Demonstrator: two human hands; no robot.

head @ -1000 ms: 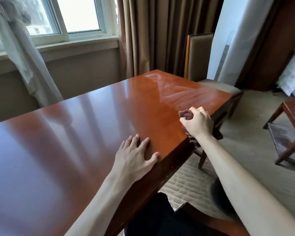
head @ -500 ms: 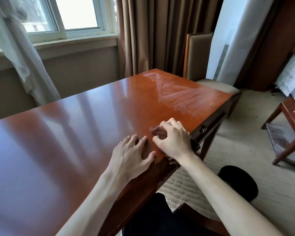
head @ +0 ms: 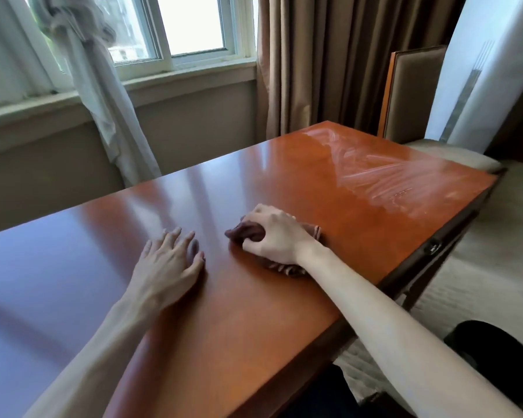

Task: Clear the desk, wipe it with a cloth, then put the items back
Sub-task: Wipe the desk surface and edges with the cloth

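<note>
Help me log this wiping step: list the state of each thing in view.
left hand: flat on the desk, fingers spread
right hand: gripping the cloth
cloth: bunched, pressed on the desk
desk: bare, wet streaks at far right end
curtain: hanging beside the window

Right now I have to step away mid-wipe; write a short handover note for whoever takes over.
Left hand: flat on the desk, fingers spread, holding nothing.
Right hand: grips the dark bunched cloth, pressed on the desktop near the front edge.
Done: no items on the visible desktop; wipe streaks show on the far right corner.
Left: wipe the middle and left, where no streaks show, then put the items back. They are out of view.
</note>
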